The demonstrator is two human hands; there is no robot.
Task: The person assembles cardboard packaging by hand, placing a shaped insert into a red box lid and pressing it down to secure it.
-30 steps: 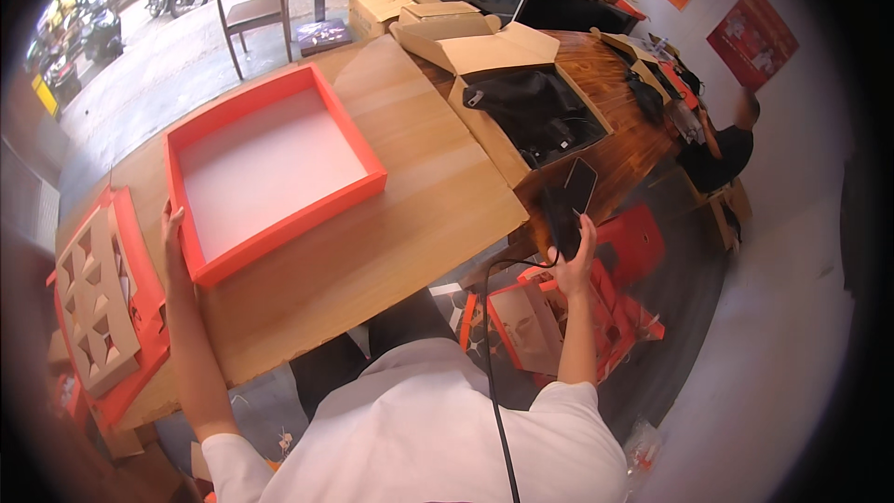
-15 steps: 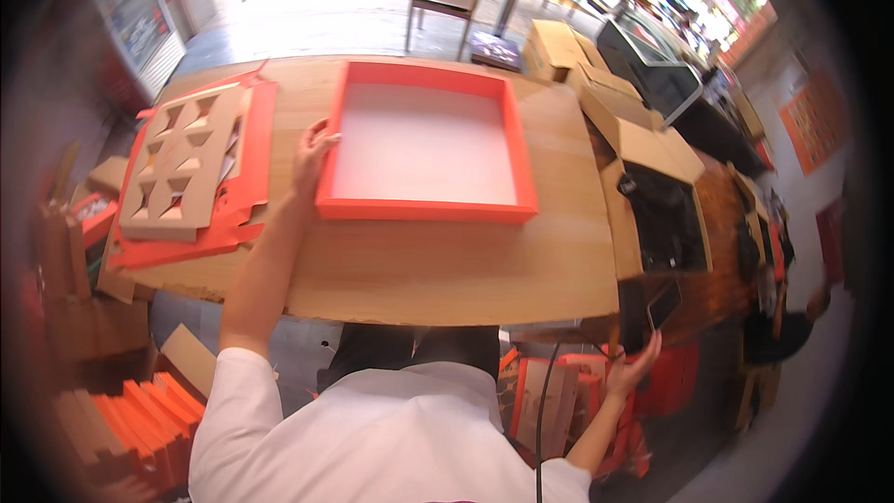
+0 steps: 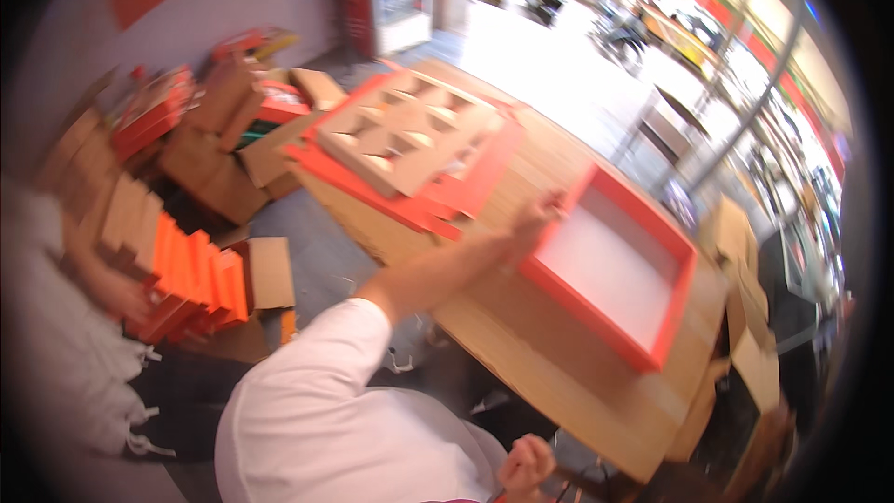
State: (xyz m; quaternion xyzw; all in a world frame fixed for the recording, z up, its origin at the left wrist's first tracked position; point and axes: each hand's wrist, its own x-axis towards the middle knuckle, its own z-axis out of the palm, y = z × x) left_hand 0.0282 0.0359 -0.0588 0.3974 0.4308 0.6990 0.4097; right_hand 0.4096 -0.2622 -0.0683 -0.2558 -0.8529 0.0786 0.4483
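Observation:
On the wooden table [image 3: 521,340] lies a shallow orange-red open box [image 3: 672,303] with a white inner base, at a slant. My left hand [image 3: 535,228] is at its left wall, fingers closed on the edge as far as the blur shows. Low in the view, in front of my body and below the table edge, my right hand [image 3: 528,464] is curled up. What it holds, if anything, cannot be made out. Left of the box, a brown cardboard insert [image 3: 391,130] with several cut-out cells rests on flat orange-red card sheets [image 3: 498,154].
At the left, another person's hand [image 3: 116,291] is beside a row of orange cartons [image 3: 200,270]. Brown cardboard boxes [image 3: 209,172] are piled behind. Open cartons [image 3: 745,317] stand by the table's right end. A chair [image 3: 666,126] is beyond the far edge.
My view has swung left, bringing the other person and the piled boxes into sight. My right hand has come from the right side in toward my body. My left hand stays at the box's wall.

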